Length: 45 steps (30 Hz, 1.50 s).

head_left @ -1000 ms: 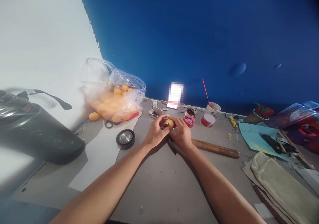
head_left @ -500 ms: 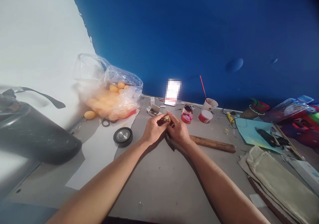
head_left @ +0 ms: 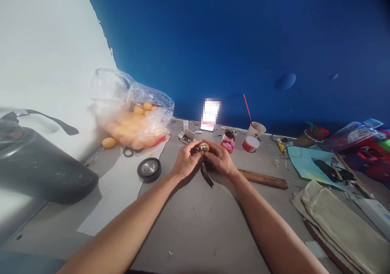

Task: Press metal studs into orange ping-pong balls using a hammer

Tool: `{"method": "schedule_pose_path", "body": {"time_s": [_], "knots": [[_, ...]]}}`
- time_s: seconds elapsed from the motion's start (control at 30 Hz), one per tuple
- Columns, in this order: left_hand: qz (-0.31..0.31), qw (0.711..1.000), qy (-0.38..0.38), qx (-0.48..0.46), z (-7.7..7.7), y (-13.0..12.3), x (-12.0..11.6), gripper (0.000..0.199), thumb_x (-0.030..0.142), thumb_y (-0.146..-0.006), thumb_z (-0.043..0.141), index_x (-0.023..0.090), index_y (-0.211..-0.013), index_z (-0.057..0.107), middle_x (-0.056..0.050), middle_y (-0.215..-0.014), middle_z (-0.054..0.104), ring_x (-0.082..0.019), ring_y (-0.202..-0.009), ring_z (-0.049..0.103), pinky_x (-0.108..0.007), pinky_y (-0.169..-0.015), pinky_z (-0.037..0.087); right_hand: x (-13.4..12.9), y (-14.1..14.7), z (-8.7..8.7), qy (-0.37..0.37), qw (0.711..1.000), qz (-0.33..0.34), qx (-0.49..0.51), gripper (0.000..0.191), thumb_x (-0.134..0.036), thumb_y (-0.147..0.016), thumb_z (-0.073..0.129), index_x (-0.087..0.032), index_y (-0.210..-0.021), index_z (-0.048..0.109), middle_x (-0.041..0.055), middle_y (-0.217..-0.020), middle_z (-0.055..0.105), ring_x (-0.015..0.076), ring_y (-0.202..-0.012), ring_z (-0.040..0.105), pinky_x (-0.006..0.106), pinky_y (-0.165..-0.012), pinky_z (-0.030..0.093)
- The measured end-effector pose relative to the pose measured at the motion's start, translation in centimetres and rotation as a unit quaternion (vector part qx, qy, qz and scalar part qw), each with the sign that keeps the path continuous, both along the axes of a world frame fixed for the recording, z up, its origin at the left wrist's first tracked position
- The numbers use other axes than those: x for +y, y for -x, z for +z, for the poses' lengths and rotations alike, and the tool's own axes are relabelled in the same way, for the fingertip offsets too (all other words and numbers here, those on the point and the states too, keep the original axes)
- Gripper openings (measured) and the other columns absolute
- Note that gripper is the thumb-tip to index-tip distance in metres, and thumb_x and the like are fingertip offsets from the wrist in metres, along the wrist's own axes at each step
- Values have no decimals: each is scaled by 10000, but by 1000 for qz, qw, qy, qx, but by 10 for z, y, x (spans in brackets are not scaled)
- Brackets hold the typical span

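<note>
Both my hands meet over the table with their fingers closed around a small orange ball point(head_left: 204, 147), whose near side carries shiny silver metal pieces. My left hand point(head_left: 186, 159) grips it from the left. From the right, my right hand point(head_left: 222, 159) pinches the same ball. A hammer's dark claw point(head_left: 207, 174) shows just below the fingers, and its wooden handle point(head_left: 263, 179) sticks out to the right past my right wrist. Behind my left hand an open small box point(head_left: 187, 137) holds shiny little metal pieces. Part of the ball is hidden by my fingers.
At left lie a plastic bag of orange balls point(head_left: 131, 123), one loose orange ball point(head_left: 109, 142), a black-rimmed disc point(head_left: 149, 168), white paper point(head_left: 105, 209) and a dark bottle point(head_left: 45, 164). A lit phone point(head_left: 210, 113), a pink jar point(head_left: 228, 142), paper cups point(head_left: 251, 144) and cloth point(head_left: 338, 213) stand or lie beyond.
My fingers have shifted on the ball, so more of its silver-studded face shows. My right hand has moved slightly right and uncovered more of the hammer's claw.
</note>
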State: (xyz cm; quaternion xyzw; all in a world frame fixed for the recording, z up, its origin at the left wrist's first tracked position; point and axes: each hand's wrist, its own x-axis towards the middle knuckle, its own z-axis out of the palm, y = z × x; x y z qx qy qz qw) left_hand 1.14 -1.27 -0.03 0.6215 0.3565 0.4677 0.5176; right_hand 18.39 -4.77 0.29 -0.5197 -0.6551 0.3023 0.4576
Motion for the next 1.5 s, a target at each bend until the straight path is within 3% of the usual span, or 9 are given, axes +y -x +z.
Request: {"method": "schedule_pose_path", "body": {"time_s": [0.2, 0.53, 0.7, 0.9, 1.1, 1.3, 1.5], "knots": [[0, 1000, 14, 1, -2, 1, 1, 486, 404, -809, 808, 151, -1221, 756, -102, -1067, 806, -266, -979, 740, -375, -899, 602, 1, -7, 7, 56, 996, 31, 56, 467, -344, -930, 558, -227, -1348, 728, 30, -1088, 775, 224, -955, 686, 334, -858, 551], [-11, 1000, 23, -15, -11, 1, 4, 519, 419, -805, 826, 174, -1259, 767, -102, -1130, 811, -277, -1010, 750, -401, -930, 614, 0, -5, 13, 61, 994, 38, 82, 400, -339, -912, 600, -208, -1243, 783, 35, -1026, 780, 210, -887, 673, 306, -806, 533], [-8, 1000, 1, 7, -9, 2, 3, 479, 418, -844, 787, 186, -1263, 768, -93, -1104, 815, -269, -995, 752, -395, -923, 616, 1, -7, 9, 70, 990, 61, 103, 415, -444, -951, 618, -208, -1256, 768, 41, -979, 771, 209, -877, 681, 304, -794, 536], [1, 999, -27, 26, -3, 3, 1, 458, 440, -863, 767, 189, -1247, 761, -61, -996, 816, -223, -835, 741, -362, -819, 626, 3, -8, 1, 111, 970, 107, 190, 457, -524, -956, 617, -184, -1224, 762, 45, -880, 730, 189, -787, 664, 297, -741, 534], [12, 995, -83, 43, -2, 5, 1, 372, 396, -889, 743, 213, -1210, 794, -65, -1027, 822, -235, -908, 755, -368, -899, 613, 0, -9, 9, 93, 975, 118, 162, 393, -416, -914, 651, -204, -1227, 758, 17, -847, 727, 182, -778, 651, 281, -726, 505], [13, 997, -62, 49, 0, 7, 2, 395, 462, -899, 730, 204, -1187, 808, -86, -1148, 818, -270, -1033, 761, -386, -967, 605, 2, -12, 3, 112, 963, 133, 205, 460, -450, -895, 707, -183, -1270, 722, 47, -932, 734, 181, -785, 653, 289, -715, 502], [28, 998, -49, 32, -2, 6, 2, 410, 491, -896, 732, 186, -1162, 795, -78, -997, 823, -217, -788, 747, -323, -724, 638, 7, -11, -7, 136, 939, 97, 300, 419, -501, -902, 737, -204, -1198, 720, 61, -976, 749, 152, -717, 664, 279, -689, 511]]}}
